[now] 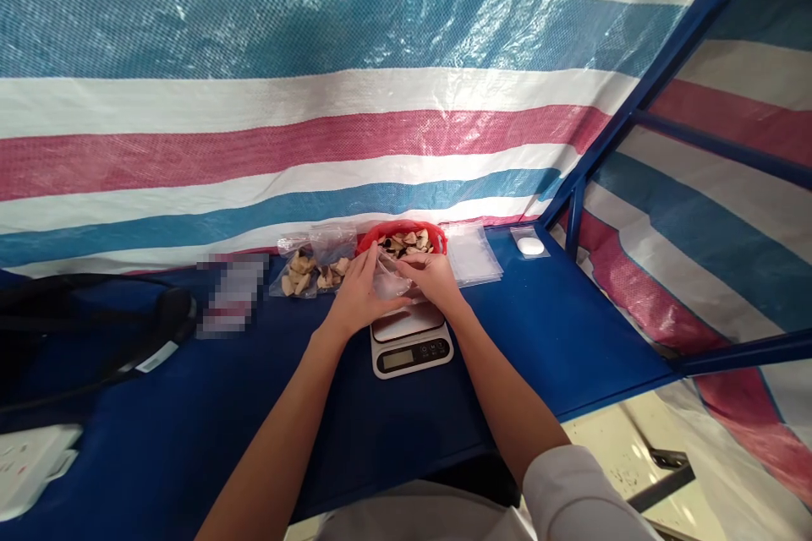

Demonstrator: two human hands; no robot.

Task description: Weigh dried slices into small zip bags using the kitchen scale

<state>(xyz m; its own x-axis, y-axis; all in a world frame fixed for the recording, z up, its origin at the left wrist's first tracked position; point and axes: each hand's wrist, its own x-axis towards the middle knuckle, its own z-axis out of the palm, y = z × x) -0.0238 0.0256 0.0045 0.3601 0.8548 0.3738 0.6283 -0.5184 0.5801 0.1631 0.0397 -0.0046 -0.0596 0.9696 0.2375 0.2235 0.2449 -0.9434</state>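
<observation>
A clear plastic bag [388,277] is held between my two hands above a small digital scale [412,352]. My left hand [360,297] is on the bag's left side, its fingers pointing forward and its thumb stretched to the right. From the right, my right hand [435,277] pinches the bag near its upper edge. Just behind my hands sits a red basket [437,230] holding pale, dark-edged dried pieces [406,242] that look like mushrooms. To the left lie clear bags [298,270] with similar tan pieces inside. The scale's display is not readable.
Flat clear bags [474,254] are stacked right of the basket. Farther right, a small bag holds a white oval object [530,246]. Black straps [158,317] and a white power strip [35,465] lie left on the blue table [539,338]. Striped sheeting [317,144] hangs behind.
</observation>
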